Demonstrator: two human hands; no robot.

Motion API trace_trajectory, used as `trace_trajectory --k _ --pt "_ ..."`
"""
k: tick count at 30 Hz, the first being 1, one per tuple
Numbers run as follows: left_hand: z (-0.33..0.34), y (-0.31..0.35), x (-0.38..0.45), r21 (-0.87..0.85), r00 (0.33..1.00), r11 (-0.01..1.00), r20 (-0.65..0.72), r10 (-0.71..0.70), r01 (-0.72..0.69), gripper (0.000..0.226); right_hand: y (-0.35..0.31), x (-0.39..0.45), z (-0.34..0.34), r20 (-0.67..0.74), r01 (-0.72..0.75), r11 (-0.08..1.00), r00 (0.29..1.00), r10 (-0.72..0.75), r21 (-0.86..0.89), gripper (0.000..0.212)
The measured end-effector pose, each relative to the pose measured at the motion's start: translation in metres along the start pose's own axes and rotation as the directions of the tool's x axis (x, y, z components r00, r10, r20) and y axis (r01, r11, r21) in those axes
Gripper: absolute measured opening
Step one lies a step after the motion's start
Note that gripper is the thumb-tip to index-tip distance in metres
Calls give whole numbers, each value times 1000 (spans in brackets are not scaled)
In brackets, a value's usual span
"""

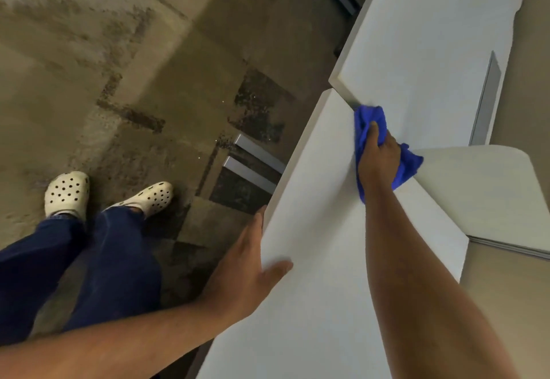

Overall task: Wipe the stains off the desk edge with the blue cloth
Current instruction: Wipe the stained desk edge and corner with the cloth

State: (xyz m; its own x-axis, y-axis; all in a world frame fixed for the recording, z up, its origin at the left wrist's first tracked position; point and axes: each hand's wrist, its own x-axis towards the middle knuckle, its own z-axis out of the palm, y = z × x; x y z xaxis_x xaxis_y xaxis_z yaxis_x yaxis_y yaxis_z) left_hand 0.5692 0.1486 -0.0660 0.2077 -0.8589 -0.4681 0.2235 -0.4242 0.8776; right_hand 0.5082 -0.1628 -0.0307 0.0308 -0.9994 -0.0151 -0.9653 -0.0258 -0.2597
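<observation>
A white desk (pixel 315 188) runs from the bottom middle up to the right. My right hand (pixel 378 158) is closed around a bunched blue cloth (pixel 369 122) and presses it onto the desktop, right at the narrow gap where this desk meets a second white desk (pixel 416 51). My left hand (pixel 253 262) grips the near edge of the desk, thumb on top and fingers wrapped under the edge. No stains are visible on the white edge from here.
A beige partition panel (pixel 482 188) lies to the right of the cloth. Grey metal desk legs (pixel 256 161) show below the edge. The floor (pixel 119 66) is stained carpet tile, with my feet in white clogs (pixel 110 195) at the lower left.
</observation>
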Motion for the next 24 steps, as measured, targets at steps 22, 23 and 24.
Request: trace_trajectory --k 22,23,24 --pt "3 -4 0 8 991 995 -95 97 -97 96 -56 -156 25 209 151 982 970 -125 -111 104" --pt "2 -4 0 32 993 996 -90 80 -78 99 -64 -143 28 189 150 983 974 -128 -105 100" --pt "2 -4 -2 47 994 997 -82 69 -66 100 -71 -129 29 170 163 982 975 -145 -99 96"
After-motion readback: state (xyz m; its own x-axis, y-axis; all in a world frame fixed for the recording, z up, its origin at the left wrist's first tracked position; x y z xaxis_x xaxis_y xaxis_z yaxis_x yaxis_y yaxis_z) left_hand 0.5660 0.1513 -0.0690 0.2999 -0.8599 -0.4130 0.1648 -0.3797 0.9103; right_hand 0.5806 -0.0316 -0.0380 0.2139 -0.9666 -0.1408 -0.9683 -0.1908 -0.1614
